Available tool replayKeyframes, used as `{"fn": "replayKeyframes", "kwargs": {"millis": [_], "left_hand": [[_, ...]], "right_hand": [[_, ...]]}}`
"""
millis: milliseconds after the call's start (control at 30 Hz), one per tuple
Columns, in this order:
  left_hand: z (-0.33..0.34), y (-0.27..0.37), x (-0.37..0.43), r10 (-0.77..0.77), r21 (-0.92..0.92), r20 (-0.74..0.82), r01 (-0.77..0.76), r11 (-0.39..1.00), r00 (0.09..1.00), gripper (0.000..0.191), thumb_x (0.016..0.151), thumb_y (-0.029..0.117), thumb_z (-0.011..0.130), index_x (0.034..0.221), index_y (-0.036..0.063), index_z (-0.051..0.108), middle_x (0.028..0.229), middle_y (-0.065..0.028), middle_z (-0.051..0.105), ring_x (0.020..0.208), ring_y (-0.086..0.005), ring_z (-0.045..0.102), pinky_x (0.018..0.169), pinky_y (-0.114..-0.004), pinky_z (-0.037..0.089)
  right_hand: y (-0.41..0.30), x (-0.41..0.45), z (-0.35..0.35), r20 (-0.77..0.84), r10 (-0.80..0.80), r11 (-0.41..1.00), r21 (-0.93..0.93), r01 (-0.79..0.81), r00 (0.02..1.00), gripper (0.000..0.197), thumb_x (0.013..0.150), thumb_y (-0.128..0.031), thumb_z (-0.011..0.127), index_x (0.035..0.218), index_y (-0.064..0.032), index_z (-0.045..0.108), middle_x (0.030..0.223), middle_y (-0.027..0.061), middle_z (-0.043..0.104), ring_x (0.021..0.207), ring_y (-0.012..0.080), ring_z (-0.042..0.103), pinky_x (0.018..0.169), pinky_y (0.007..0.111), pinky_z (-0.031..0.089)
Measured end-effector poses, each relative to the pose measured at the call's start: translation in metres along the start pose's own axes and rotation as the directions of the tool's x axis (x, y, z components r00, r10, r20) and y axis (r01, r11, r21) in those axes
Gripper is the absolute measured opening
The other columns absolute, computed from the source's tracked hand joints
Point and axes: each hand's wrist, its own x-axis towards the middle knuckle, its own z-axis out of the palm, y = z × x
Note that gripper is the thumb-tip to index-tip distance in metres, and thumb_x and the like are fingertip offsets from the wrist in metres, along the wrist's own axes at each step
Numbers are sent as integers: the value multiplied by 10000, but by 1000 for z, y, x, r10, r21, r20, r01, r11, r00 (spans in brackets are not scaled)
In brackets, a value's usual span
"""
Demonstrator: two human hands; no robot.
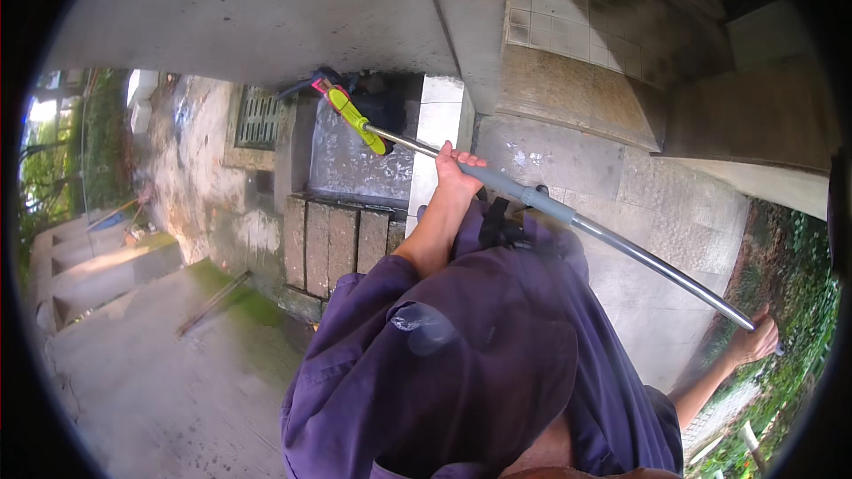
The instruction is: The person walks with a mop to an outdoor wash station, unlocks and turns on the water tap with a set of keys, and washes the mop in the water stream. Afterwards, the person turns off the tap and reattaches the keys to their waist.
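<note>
A long telescopic metal pole (639, 263) with a grey grip section runs across the view. At its far end is a lime-green cleaning head (356, 120) with a pink part; whether it is a mop or a brush I cannot tell. The head is over a wet, recessed basin (359, 159), close to the wall. My left hand (458, 169) supports the pole at the front of the grey section, with its fingers loosely extended. At the pole's near end, far to the right, my right hand (755, 338) is closed around it.
A large grey wall (279, 20) rises beside the basin, and a white tiled ledge (436, 126) borders it. Concrete slabs (339, 246) and a drain grate (258, 118) lie to the left. Paving (692, 233) and green plants (809, 259) are at the right.
</note>
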Motion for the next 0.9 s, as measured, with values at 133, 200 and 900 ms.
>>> {"fn": "replayKeyframes", "kwargs": {"millis": [133,200,900], "left_hand": [[-3,5,2,34,40,-30,-33,999,999,438,964,389,418,601,167,315,488,11,328,439,-166,327,479,-339,323],[-4,8,1,42,43,-51,-40,998,998,440,970,388,410,600,167,319,486,10,327,436,-166,327,478,-336,324],[1,46,-13,141,-175,147,-115,978,979,350,894,284,480,589,175,348,470,36,334,417,-140,324,442,-298,324]], "right_hand": [[-14,-20,-1,84,50,999,-16,-49,995,367,894,-293,647,626,-88,501,638,60,562,623,243,567,578,376,445],[-17,-15,3,53,40,999,19,-41,998,372,889,-284,652,619,-88,489,620,59,531,605,245,548,568,376,432],[-25,65,42,-199,-13,994,103,34,980,333,852,-298,697,640,-90,545,635,51,561,616,243,570,571,372,435]]}}
